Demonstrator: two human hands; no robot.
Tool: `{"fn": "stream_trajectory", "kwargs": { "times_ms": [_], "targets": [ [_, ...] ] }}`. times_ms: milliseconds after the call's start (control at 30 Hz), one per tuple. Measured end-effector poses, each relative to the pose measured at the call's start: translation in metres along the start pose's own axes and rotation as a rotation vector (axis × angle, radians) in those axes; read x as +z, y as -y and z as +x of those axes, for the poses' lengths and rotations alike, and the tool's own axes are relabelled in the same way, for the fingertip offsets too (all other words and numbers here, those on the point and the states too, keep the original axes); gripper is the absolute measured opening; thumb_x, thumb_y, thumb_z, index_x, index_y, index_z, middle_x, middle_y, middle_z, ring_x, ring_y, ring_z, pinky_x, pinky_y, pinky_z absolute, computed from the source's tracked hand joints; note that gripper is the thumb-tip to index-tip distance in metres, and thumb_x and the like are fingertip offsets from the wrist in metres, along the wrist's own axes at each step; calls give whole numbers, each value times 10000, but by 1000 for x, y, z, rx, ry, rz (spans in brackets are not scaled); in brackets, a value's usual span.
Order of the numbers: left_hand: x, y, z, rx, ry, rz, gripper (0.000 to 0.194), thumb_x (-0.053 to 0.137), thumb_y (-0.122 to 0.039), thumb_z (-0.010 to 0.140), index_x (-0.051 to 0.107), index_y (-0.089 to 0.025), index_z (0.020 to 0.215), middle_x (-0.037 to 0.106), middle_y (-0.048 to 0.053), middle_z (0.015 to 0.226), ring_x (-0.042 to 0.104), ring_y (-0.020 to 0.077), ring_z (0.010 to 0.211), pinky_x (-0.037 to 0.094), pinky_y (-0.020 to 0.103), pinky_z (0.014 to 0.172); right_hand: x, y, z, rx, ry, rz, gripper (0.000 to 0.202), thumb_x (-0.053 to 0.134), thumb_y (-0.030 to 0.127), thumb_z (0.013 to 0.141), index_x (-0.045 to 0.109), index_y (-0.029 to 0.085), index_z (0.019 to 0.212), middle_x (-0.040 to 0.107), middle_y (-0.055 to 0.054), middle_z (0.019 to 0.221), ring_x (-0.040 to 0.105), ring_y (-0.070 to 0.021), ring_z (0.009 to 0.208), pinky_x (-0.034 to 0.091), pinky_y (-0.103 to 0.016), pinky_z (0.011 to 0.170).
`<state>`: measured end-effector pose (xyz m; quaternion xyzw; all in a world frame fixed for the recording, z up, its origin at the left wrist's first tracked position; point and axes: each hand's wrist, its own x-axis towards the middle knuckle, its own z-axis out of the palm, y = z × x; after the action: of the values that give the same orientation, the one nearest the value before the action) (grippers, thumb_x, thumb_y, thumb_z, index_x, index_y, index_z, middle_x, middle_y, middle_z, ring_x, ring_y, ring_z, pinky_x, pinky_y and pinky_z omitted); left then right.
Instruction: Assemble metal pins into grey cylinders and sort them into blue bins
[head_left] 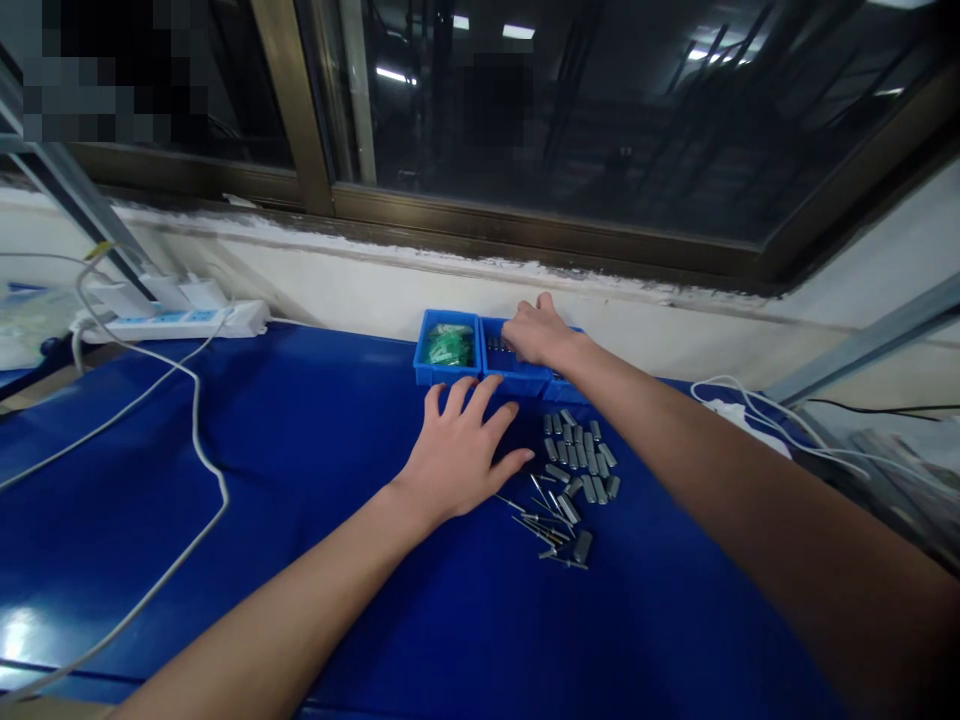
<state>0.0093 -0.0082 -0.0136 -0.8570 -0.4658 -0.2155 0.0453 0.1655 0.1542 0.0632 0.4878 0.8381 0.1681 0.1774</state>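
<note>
While cords (pixel 197 405) sprawl, forearm (pixel 675 450) overlaps bin (pixel 561 390).

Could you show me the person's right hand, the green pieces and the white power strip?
Right hand (pixel 540 334): head view, on its back.
Green pieces (pixel 450 346): head view, middle of the pile.
White power strip (pixel 180 327): head view, middle of its body.

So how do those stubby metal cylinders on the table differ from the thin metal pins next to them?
The cylinders are short and thick, while the pins are slender. Most cylinders lie close together in loose rows; many pins lie crossed in a jumble. Both look silvery grey and lie on the blue table.
</note>
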Motion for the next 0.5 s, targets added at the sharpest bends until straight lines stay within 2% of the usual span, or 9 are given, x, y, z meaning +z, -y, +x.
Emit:
{"fn": "stream_trajectory", "kwargs": {
  "times_ms": [100, 300, 500],
  "targets": [
    [1, 0, 0, -1, 12, 0, 562, 520, -621, 1082, 665, -223, 1451, 450, 170, 1692, 420, 457, 1500, 361, 761, 1177, -1, -2, 0, -5, -2, -42, 263, 673, 67, 895, 851, 131, 1077, 800, -189, 1077, 555, -394, 1273, 327, -545, 1054],
    [1, 0, 0, 2, 37, -9, 563, 528, -623, 1077, 674, -219, 1441, 443, 181, 1690, 417, 471, 1508, 359, 777, 1177, 0, -4, 3, 54, -11, -148, 310, 663, 198, 952, 824, 116, 1205, 746, -217, 1291, 474, -423, 1331, 322, -559, 1054],
    [0, 1, -1, 1, 64, -16, 562, 524, -625, 1079, 670, -225, 1445, 426, 178, 1709, 414, 464, 1531, 349, 783, 1199, 5, -1, 8, 133, 52, -9, 353, 692, 151, 901, 813, 133, 1233, 728, -195, 1321, 462, -407, 1339, 331, -552, 1063]
  ]
}}
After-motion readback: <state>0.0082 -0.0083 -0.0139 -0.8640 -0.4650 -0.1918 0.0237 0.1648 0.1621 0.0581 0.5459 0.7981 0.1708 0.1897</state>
